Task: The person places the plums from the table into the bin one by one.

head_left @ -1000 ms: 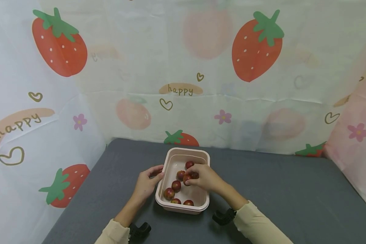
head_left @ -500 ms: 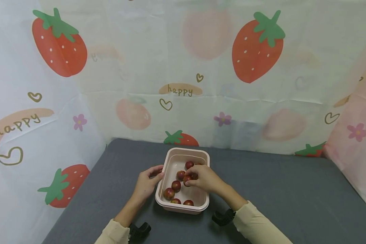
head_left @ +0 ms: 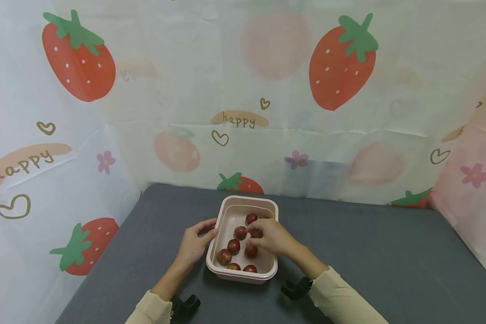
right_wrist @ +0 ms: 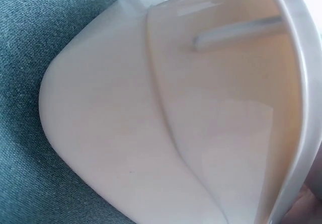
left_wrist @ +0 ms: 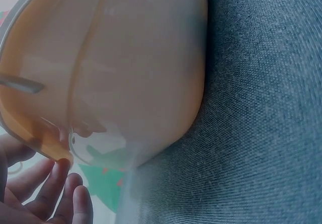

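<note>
A pale pink plastic tub (head_left: 228, 218) stands on the table with several red plums inside. My left hand (head_left: 192, 245) rests at its left side. In the left wrist view, loosely bent fingers (left_wrist: 48, 186) touch the rim of the tub (left_wrist: 141, 73). Over the right part of the tub is my right hand (head_left: 271, 236), thumb and fingertips apart. Just below the thumb sits one plum (head_left: 251, 250); another plum (head_left: 256, 233) shows behind the fingers, partly covered. The right wrist view shows mostly the tub's outer wall (right_wrist: 110, 123), with a bit of skin low at the right edge.
Dark grey cloth covers the table (head_left: 348, 261). A white curtain (head_left: 291, 99) printed with strawberries closes off the back and sides. Black wrist mounts (head_left: 297, 288) hang under both forearms, near the tub's front.
The plum that my right thumb and fingers pinched is let go and now lies in the tub, slightly nearer the front. My left hand and the tub stay put.
</note>
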`<state>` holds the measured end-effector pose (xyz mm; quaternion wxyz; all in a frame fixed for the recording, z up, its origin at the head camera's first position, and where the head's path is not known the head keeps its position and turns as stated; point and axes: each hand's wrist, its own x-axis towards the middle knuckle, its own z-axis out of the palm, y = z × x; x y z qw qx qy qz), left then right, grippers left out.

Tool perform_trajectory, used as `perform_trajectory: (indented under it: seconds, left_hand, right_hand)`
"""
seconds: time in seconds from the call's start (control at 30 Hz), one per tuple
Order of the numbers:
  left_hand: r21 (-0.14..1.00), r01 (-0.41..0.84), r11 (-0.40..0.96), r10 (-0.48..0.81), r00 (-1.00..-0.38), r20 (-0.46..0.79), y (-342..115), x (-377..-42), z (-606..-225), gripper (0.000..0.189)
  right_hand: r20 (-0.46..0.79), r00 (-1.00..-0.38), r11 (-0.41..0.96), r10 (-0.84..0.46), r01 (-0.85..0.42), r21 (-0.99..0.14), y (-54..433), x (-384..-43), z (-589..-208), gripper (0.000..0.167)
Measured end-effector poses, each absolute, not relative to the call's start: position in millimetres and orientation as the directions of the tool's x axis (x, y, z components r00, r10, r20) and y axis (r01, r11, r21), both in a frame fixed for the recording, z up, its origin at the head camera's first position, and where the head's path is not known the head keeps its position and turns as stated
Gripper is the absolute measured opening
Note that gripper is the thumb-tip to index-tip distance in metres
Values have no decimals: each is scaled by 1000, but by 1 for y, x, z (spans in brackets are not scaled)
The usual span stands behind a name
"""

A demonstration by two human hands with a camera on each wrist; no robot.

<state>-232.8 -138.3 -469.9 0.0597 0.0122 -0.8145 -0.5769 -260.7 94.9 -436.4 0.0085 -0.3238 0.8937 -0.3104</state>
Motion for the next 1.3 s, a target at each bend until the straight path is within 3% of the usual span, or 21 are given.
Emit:
perform_trajectory:
  seconds: [1.3]
  left_hand:
    - [944,54,324,-87,-992,87,-138,-232,-470,32]
  right_hand:
    - [192,-805,562,-562,-541,-625,99,-261,-440,23]
